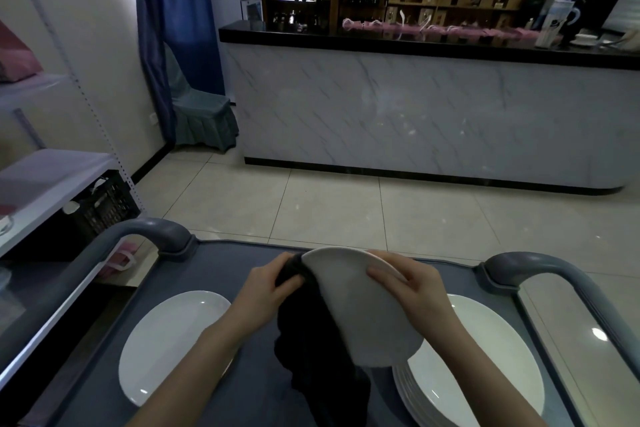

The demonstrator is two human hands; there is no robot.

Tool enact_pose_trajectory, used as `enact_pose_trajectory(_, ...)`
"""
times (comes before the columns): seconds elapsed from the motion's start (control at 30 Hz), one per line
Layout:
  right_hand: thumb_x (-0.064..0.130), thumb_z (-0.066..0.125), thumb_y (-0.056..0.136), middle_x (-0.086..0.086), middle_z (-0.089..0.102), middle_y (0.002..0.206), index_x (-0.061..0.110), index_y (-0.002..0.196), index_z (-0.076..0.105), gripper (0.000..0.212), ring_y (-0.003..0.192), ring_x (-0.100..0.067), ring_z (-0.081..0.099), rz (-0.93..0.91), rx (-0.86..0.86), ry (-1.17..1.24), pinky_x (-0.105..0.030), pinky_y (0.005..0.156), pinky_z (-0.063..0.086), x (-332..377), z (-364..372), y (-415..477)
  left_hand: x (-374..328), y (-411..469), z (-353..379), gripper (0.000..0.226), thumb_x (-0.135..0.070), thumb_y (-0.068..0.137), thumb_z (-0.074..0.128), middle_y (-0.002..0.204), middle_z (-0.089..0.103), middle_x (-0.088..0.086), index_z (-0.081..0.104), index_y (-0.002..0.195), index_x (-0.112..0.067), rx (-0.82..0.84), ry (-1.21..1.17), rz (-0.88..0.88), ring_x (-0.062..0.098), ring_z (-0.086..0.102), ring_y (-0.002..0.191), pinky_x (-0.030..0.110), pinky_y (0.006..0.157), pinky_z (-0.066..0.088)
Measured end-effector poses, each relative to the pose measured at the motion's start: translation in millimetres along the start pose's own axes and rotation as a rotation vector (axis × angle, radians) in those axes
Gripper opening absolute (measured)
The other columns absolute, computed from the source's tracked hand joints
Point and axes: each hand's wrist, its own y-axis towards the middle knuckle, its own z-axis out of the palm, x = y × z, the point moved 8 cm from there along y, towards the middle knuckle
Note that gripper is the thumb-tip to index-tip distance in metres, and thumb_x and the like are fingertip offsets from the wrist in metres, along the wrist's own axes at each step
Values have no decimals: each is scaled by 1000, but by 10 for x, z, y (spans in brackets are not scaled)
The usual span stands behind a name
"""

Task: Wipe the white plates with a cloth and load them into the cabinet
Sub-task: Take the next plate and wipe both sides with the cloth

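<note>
white glazed ceramic, round and shallow: in the head view the plate being wiped (pixel 367 308) is held up off the grey plastic cart tray (pixel 221 267), just below centre. it stands tilted on edge, so it reads as an oval whose long axis runs from 11 o'clock down to 5 o'clock. the face on show looks toward 2 o'clock, and i cannot tell whether that is the top or the underside.

the right hand (pixel 412 284) grips the plate's upper rim from the 2 o'clock side, fingers laid over the visible face. the left hand (pixel 270 284) comes in from 9 o'clock, bunched tight round a dark, limp cloth (pixel 311 333). the cloth hangs along the plate's hidden face and trails toward 6 o'clock. both hands sit at the plate's upper end, and the left one looks to be doing the rubbing.

a single white plate (pixel 166 347) lies flat at 8 o'clock. a stack of white plates (pixel 485 357) sits at 4 o'clock, partly under the held plate's lower rim. no cabinet shows plainly, so which way the loading goes is unclear.
</note>
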Motion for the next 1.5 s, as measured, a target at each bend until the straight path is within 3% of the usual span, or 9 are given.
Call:
enact_pose_trajectory(0.23, 21, 65, 92, 25, 67, 93, 31, 109, 68, 20, 93, 1, 62, 12, 206, -412, -10, 76, 40, 82, 56, 171, -217, 10, -20, 16, -14, 91, 65, 79, 65, -18, 59, 96, -28, -84, 11, 68, -5, 59, 75, 12, 67, 43)
enact_pose_trajectory(0.37, 38, 61, 94, 0, 71, 93, 25, 110, 65, 22, 91, -25, 63, -41, 340, -616, -37, 80, 49, 169, 378, 210, -529, -35, 32, 10, -22, 91, 64, 79, 60, -15, 58, 98, -22, -87, 138, 249, 4, 56, 74, 17, 69, 43)
enact_pose_trajectory(0.47, 34, 63, 94, -3, 73, 87, 22, 108, 71, 20, 83, -22, 66, -135, 260, -515, -38, 79, 49, 234, 389, 173, -506, -33, 11, 10, -19, 90, 66, 79, 61, -14, 59, 96, -22, -58, 99, 236, 5, 57, 74, 17, 67, 43)
enact_pose_trajectory(0.57, 26, 71, 89, 18, 72, 81, 23, 98, 76, 11, 77, 3, 65, -151, 127, -371, -15, 71, 45, 213, 224, 116, -347, -65, -45, 14, -16, 91, 64, 81, 63, -21, 59, 97, -27, -55, 13, 184, -1, 59, 75, 11, 67, 43)
enact_pose_trajectory(0.73, 24, 72, 86, 30, 69, 78, 53, 82, 69, 30, 75, 12, 63, -56, -91, -125, -3, 67, 40, 105, -29, 11, 125, -118, -165, 17, -11, 94, 62, 80, 66, -15, 60, 94, -28, -75, -44, -24, -1, 58, 72, 23, 68, 46)
enact_pose_trajectory(0.9, 32, 70, 86, 23, 68, 74, 42, 85, 69, 9, 70, 7, 60, -31, 13, -175, -8, 65, 40, 77, 64, 68, -131, -82, -150, 32, -12, 92, 65, 80, 64, -31, 53, 96, -41, -33, 18, 79, -10, 60, 75, 6, 66, 41)
enact_pose_trajectory(1.07, 23, 73, 87, 34, 64, 71, 23, 93, 78, 8, 70, 15, 58, -78, 104, -254, -6, 66, 39, 56, 262, 78, -501, -10, 25, 27, -33, 84, 55, 88, 63, -19, 50, 110, -38, 95, 108, 189, 0, 59, 84, 14, 72, 44)
enact_pose_trajectory(1.2, 20, 73, 87, 27, 70, 81, 23, 95, 78, 10, 76, 12, 62, -48, 102, -219, -9, 70, 42, -5, 212, 54, -439, -17, 56, 39, -35, 80, 69, 100, 65, -23, 54, 117, -37, 213, 81, 200, -4, 62, 95, 15, 81, 48)
enact_pose_trajectory(1.5, 23, 72, 87, 21, 70, 73, 46, 78, 73, 25, 70, 10, 60, 6, -7, -37, -9, 65, 42, 78, 66, -1, -245, 6, -115, 23, -18, 79, 80, 74, 67, -14, 65, 89, -31, -105, -72, 113, -2, 58, 67, 14, 64, 45)
